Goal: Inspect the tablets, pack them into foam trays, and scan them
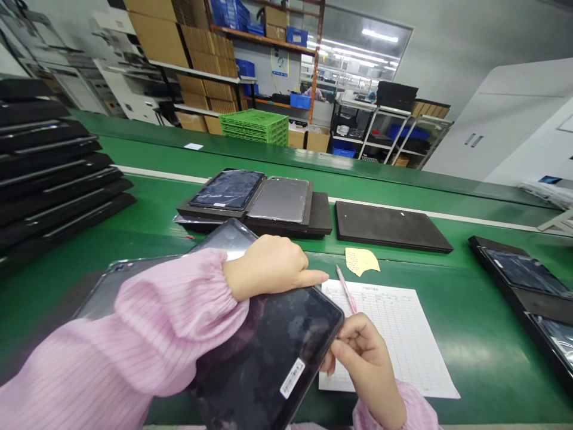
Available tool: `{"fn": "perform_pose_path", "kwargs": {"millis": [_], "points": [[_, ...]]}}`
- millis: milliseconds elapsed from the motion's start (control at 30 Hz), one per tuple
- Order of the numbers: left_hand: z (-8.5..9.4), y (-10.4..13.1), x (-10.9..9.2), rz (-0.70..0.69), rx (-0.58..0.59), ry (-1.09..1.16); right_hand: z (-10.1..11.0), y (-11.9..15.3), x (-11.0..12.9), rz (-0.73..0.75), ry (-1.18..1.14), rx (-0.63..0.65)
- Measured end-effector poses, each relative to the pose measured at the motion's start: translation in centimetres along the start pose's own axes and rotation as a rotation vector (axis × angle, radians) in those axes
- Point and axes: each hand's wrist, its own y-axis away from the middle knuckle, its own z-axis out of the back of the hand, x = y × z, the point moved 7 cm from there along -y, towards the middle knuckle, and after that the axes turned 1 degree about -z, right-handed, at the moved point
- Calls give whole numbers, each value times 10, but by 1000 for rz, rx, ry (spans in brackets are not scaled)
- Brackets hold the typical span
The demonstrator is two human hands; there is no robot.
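Note:
A dark tablet [264,358] with a glossy screen and a white barcode label [292,378] is tilted in front of me. My left hand [268,266] reaches across it and is closed over its far edge, thumb stretched along the rim; its other fingers are mostly hidden. At the tablet's right edge, near the corner, my right hand [364,352] pinches with thumb and bent fingers. Whether it also holds a thin film there I cannot tell. Behind my left sleeve lies another film-covered tablet [119,283], partly hidden.
A printed sheet [403,340], a pink pen [345,289] and a torn yellow note [362,261] lie on the green bench. Black trays with tablets [230,190] stand behind, beside a closed black tray [389,226]. Stacked trays [54,173] rise at left; another tray [519,289] sits right.

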Motion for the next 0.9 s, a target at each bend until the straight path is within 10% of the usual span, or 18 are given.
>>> {"fn": "perform_pose_path", "kwargs": {"millis": [200, 733, 800, 900], "points": [[-5, 0, 0, -82, 15, -43, 36, -19, 0, 59, 126, -248], [6, 10, -11, -192, -20, -37, -40, -17, -11, -339, 49, 311], [20, 17, -2, -206, -160, -18, -36, -23, -12, -294, -12, 235], [52, 63, 30, 3, -756, 105, -24, -28, -16, -240, -92, 137]]}}
